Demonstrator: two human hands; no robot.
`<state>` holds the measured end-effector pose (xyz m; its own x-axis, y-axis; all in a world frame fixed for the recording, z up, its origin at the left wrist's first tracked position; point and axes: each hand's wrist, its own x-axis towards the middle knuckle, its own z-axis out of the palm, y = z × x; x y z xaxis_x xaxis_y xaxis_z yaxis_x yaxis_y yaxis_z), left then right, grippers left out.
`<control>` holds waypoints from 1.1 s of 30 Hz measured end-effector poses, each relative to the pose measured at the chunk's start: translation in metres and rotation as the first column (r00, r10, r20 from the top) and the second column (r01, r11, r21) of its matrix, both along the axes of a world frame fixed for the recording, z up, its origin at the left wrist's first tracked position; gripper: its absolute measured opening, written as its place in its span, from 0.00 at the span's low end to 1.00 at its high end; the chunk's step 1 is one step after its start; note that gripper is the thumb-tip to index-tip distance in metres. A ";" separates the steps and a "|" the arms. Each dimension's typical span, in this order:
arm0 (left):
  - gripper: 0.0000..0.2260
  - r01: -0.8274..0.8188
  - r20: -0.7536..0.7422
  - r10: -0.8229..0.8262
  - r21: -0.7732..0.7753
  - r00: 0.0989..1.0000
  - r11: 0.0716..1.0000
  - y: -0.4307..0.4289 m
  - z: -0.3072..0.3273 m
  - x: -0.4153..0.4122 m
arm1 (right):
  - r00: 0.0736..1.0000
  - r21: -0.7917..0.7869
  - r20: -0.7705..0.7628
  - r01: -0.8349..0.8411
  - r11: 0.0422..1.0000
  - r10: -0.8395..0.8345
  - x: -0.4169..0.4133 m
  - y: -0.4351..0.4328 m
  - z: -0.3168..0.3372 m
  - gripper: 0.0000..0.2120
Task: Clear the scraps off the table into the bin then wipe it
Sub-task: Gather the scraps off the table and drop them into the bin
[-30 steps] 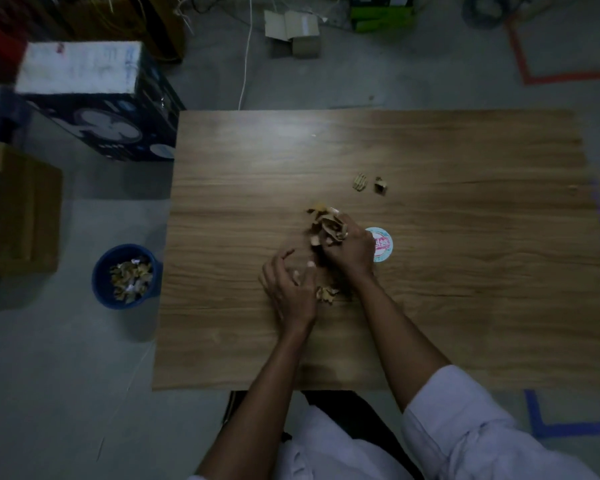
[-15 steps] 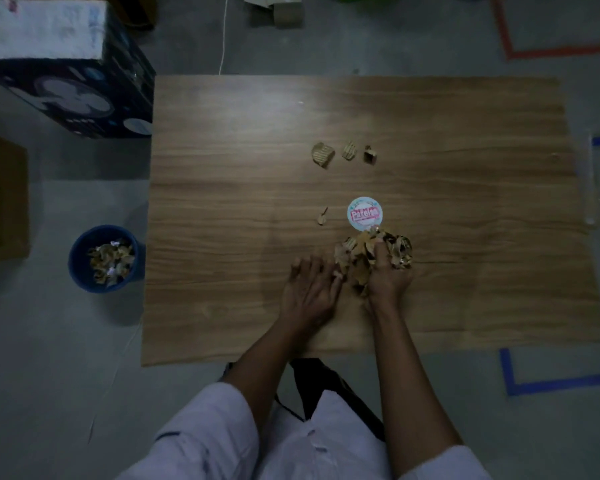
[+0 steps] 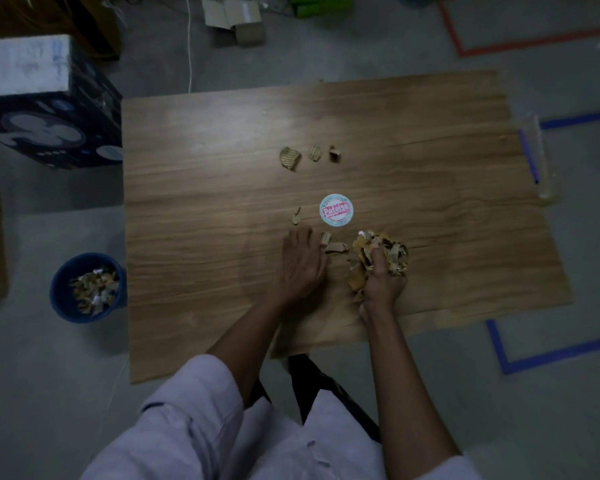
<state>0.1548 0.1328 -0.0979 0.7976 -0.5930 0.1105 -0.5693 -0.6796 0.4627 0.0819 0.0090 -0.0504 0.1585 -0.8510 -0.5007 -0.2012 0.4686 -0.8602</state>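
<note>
right grip (image 3: 381, 282) clutching scraps wad (image 3: 378, 251) | left grip (image 3: 302, 261) flat | loose scraps: 6

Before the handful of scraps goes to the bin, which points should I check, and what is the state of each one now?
1. Right hand grips the scrap bundle: ok, though pieces stick out loosely.
2. Left hand free to gather: ok, it lies flat on the table beside small pieces.
3. Table cleared of scraps: not ok; three scraps lie farther back and one sliver sits left of the round sticker.
4. Blue bin within reach: ok, on the floor left of the table.
5. Room in the bin: ok, scraps do not reach the rim.
6. Wiping cloth ready: cannot tell, none is visible.
</note>
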 end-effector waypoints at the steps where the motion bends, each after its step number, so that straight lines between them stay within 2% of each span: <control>1: 0.17 0.111 -0.041 -0.109 0.065 0.993 0.992 -0.004 0.001 0.002 | 1.000 -0.004 0.015 -0.002 1.000 0.002 -0.002 0.001 0.000 0.14; 3: 0.22 0.282 -0.053 -0.277 0.166 0.959 0.945 -0.008 -0.005 0.001 | 0.999 0.000 0.046 -0.023 1.000 0.023 -0.005 0.003 0.000 0.06; 6: 0.23 0.318 0.016 -0.331 0.236 0.943 0.918 -0.006 -0.009 0.002 | 0.998 0.046 0.058 -0.017 0.999 0.014 -0.012 0.004 -0.002 0.08; 11: 0.14 0.355 -0.027 -0.354 0.050 0.935 0.934 -0.004 0.008 0.003 | 0.998 0.054 0.060 0.007 0.999 -0.010 -0.019 0.006 -0.006 0.06; 15: 0.09 0.355 -0.077 -0.356 -0.023 0.931 0.935 -0.005 0.015 0.002 | 0.997 0.103 0.081 0.003 0.995 -0.012 -0.020 0.009 0.005 0.06; 17: 0.10 0.178 -0.236 -0.208 -0.139 0.949 0.974 -0.005 0.025 0.001 | 0.993 0.146 0.119 -0.031 0.989 0.014 -0.019 0.010 0.008 0.05; 18: 0.10 -0.005 -0.364 -0.065 -0.187 0.929 0.982 -0.007 0.025 -0.001 | 0.989 0.180 0.145 -0.057 0.982 0.031 -0.019 0.012 0.011 0.06; 19: 0.09 -0.198 -0.504 0.058 -0.230 0.862 0.953 -0.007 0.034 -0.002 | 0.984 0.233 0.170 -0.097 0.968 0.057 -0.017 0.014 0.013 0.09; 20: 0.08 -0.398 -0.658 0.143 -0.255 0.739 0.881 -0.007 0.037 -0.002 | 0.973 0.286 0.209 -0.153 0.946 0.094 -0.015 0.018 0.015 0.14; 21: 0.08 -0.566 -0.790 0.156 -0.271 0.593 0.778 -0.006 0.043 -0.002 | 0.963 0.348 0.243 -0.201 0.916 0.119 -0.011 0.023 0.020 0.19; 23: 0.07 -0.806 -0.950 0.074 -0.213 0.302 0.553 -0.001 0.059 -0.003 | 0.939 0.446 0.316 -0.273 0.852 0.136 -0.003 0.036 0.033 0.21; 24: 0.09 -0.875 -0.978 -0.004 -0.188 0.208 0.446 0.005 0.071 -0.003 | 0.921 0.475 0.363 -0.312 0.823 0.140 0.001 0.042 0.039 0.20; 25: 0.11 -0.916 -0.983 -0.097 -0.180 0.155 0.359 0.012 0.084 -0.005 | 0.895 0.495 0.421 -0.364 0.789 0.149 0.007 0.048 0.045 0.19; 27: 0.19 -0.946 -0.956 -0.259 -0.202 0.135 0.253 0.032 0.108 -0.010 | 0.839 0.506 0.514 -0.466 0.726 0.180 0.020 0.066 0.058 0.20; 29: 0.24 -0.956 -0.911 -0.365 -0.257 0.192 0.140 0.057 0.127 -0.011 | 0.798 0.480 0.550 -0.543 0.689 0.247 0.036 0.091 0.069 0.29; 31: 0.20 -0.965 -0.906 -0.353 -0.259 0.233 0.028 0.086 0.139 -0.007 | 0.751 0.446 0.564 -0.627 0.639 0.343 0.050 0.117 0.078 0.39; 33: 0.16 -0.961 -0.922 -0.273 -0.257 0.276 -0.102 0.119 0.148 -0.002 | 0.685 0.396 0.590 -0.706 0.587 0.427 0.064 0.148 0.085 0.38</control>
